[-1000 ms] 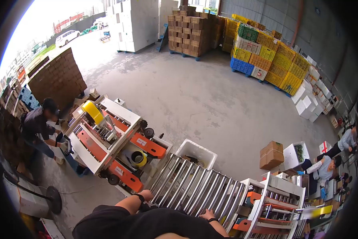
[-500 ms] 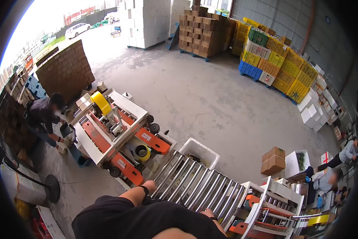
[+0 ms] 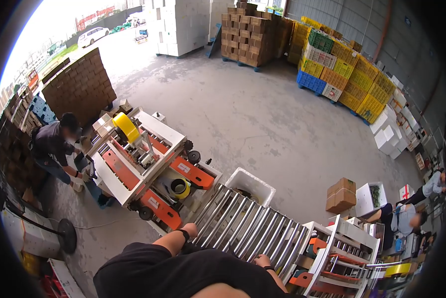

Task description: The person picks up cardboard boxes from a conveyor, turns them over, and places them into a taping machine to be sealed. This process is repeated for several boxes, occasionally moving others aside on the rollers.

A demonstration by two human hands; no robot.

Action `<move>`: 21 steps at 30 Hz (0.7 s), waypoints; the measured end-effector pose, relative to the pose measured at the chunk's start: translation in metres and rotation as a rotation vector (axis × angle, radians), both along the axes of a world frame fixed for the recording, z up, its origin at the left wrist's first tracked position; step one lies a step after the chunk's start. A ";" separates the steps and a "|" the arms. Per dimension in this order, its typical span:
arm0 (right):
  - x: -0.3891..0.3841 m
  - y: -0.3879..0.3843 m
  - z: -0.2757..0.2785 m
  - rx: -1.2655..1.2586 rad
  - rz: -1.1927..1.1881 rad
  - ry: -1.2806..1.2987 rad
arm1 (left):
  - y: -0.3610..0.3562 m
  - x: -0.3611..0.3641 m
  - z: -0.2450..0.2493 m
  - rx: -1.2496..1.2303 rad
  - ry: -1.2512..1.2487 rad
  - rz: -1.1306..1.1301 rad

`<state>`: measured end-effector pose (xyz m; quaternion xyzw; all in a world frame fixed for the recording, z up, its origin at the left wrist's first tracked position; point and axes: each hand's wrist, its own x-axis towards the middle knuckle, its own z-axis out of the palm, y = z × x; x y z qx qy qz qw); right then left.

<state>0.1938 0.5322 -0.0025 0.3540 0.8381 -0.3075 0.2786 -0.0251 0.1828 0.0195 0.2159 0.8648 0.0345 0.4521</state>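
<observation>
My left hand (image 3: pixel 189 230), with a dark band at the wrist, is at the near left end of the roller conveyor (image 3: pixel 248 223). Its fingers point down and out of sight. Farther right, my right hand (image 3: pixel 262 260) is at the near edge of the same rollers, also with a dark wristband. Its fingers are too small and partly hidden to read. No object shows in either hand, and the metal rollers in front of them carry no box.
On the left stands a carton-taping machine (image 3: pixel 153 164) with a yellow tape roll (image 3: pixel 126 127); a co-worker (image 3: pixel 59 144) bends beside it. A white foam box (image 3: pixel 253 181) sits behind the rollers. Another taping machine (image 3: pixel 342 258) is at right, with people beyond. Stacked crates (image 3: pixel 342 69) line the back.
The view has shifted slightly. Both my hands remain beside the rollers. The left co-worker's hands have moved a little, and a person at right has changed posture.
</observation>
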 end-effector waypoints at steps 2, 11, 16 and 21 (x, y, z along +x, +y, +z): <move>0.000 0.003 -0.006 -0.003 0.040 -0.039 | -0.002 -0.001 -0.002 0.013 -0.020 0.020; -0.001 0.002 0.005 -0.060 0.039 -0.076 | -0.013 -0.007 -0.013 0.157 -0.018 0.320; 0.002 -0.004 -0.001 0.079 -0.013 0.034 | -0.014 -0.012 -0.012 0.131 0.002 0.216; 0.009 -0.009 0.000 0.153 -0.109 0.215 | -0.009 -0.016 -0.001 0.043 -0.042 0.164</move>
